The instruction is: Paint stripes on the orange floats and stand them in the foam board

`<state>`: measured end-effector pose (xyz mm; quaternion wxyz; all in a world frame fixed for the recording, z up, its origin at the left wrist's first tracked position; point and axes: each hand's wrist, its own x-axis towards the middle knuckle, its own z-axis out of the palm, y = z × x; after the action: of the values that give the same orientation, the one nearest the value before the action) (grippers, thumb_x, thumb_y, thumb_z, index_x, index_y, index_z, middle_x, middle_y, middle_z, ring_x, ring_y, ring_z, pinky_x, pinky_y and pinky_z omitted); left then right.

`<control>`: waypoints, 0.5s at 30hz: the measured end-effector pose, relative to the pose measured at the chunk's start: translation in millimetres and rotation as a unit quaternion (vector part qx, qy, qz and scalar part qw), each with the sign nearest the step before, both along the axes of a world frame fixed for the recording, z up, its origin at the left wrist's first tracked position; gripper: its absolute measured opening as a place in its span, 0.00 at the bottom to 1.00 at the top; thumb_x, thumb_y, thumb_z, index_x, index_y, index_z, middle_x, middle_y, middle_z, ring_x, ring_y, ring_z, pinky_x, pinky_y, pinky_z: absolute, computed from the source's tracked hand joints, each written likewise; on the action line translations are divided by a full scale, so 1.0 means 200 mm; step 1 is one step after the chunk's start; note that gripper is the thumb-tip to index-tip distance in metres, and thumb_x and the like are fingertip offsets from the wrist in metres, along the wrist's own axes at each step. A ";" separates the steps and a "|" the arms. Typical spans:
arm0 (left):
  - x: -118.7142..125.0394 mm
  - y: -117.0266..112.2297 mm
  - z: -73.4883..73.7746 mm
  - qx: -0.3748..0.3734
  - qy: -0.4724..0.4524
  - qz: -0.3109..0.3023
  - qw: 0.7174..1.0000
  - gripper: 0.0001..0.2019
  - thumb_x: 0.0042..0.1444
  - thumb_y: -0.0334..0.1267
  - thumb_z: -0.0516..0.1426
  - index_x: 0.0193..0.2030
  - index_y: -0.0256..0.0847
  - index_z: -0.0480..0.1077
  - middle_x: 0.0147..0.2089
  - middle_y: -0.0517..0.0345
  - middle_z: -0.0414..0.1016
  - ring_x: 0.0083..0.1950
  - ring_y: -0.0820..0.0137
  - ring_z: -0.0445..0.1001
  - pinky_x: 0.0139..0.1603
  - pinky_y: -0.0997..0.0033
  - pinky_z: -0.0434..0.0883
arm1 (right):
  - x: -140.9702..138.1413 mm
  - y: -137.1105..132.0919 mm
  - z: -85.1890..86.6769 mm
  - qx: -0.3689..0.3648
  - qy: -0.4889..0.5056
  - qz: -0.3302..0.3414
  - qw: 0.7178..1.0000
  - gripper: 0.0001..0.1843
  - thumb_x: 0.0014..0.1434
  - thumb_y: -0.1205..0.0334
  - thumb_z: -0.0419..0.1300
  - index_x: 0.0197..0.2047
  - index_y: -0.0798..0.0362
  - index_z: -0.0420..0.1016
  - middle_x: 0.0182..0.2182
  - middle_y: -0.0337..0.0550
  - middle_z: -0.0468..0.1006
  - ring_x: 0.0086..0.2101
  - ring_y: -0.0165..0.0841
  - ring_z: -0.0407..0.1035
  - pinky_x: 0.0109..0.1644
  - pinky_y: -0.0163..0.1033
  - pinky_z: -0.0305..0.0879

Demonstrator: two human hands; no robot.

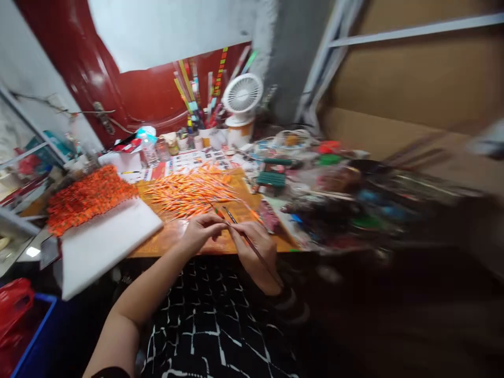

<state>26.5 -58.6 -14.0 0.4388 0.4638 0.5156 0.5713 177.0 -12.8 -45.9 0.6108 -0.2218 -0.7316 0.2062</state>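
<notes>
Lower centre: the left hand (200, 233) and right hand (254, 253) work close together above the table (220, 244), fingers curled inward. The right hand is closed around a thin dark rod (252, 244), possibly a fine brush. Its long axis runs diagonally from the right wrist, up and left, to a tip between the two hands. The left fingertips (223, 226) pinch near that tip, though what they hold is too small to tell. The right hand lies closer to the rod along its length.

Just beyond, slender orange-striped sticks (189, 191) lie heaped on the table, mostly pointing sideways. At left, a white foam board (110, 236) carries dense orange rows (90, 199). Farther up stand printed sheets (189, 161), a white desk fan (242, 94), and a red door (82, 68) at upper left.
</notes>
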 end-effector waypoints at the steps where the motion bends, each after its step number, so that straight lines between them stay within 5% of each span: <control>1: 0.00 -0.04 -0.03 0.007 -0.012 0.025 1.000 0.22 0.44 0.57 0.70 0.32 0.38 0.76 0.24 0.60 0.70 0.23 0.78 0.65 0.26 0.72 0.64 | -0.03 -0.03 -0.02 -0.005 0.002 0.016 1.000 0.04 0.66 0.63 0.63 0.38 0.50 0.79 0.32 0.40 0.79 0.33 0.34 0.74 0.40 0.41 0.70; 5: -0.07 -0.22 -0.11 0.031 0.007 0.085 0.996 0.24 0.44 0.59 0.70 0.31 0.38 0.75 0.26 0.58 0.71 0.23 0.77 0.65 0.24 0.72 0.63 | -0.14 -0.15 -0.08 -0.016 -0.006 0.093 0.995 0.03 0.66 0.63 0.63 0.41 0.50 0.79 0.35 0.41 0.81 0.36 0.35 0.76 0.43 0.41 0.72; 9: -0.30 -0.45 -0.11 0.035 0.127 0.156 0.979 0.21 0.53 0.57 0.65 0.35 0.38 0.77 0.30 0.54 0.75 0.27 0.75 0.69 0.28 0.73 0.66 | -0.17 -0.21 -0.12 -0.033 -0.028 0.153 0.987 0.08 0.66 0.58 0.63 0.47 0.48 0.80 0.40 0.44 0.83 0.38 0.36 0.78 0.45 0.43 0.74; 12: -0.62 -0.66 -0.05 0.006 0.273 0.288 0.918 0.13 0.55 0.47 0.64 0.33 0.38 0.77 0.34 0.54 0.78 0.35 0.72 0.74 0.38 0.73 0.69 | -0.12 -0.17 -0.15 -0.099 -0.032 0.121 0.987 0.13 0.65 0.50 0.63 0.46 0.47 0.81 0.40 0.47 0.84 0.40 0.42 0.79 0.46 0.49 0.74; 15: -1.00 -0.91 0.02 -0.122 0.354 0.422 0.826 0.05 0.57 0.38 0.62 0.36 0.39 0.77 0.38 0.54 0.81 0.37 0.71 0.77 0.41 0.74 0.70 | -0.04 -0.11 -0.19 -0.183 -0.032 0.062 0.981 0.20 0.59 0.38 0.64 0.42 0.44 0.82 0.36 0.53 0.83 0.36 0.49 0.78 0.40 0.55 0.72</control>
<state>-173.4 -241.0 -11.0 -0.0044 0.3139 0.8467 0.4296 168.9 -34.6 -84.0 0.5223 -0.2906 -0.7128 0.3669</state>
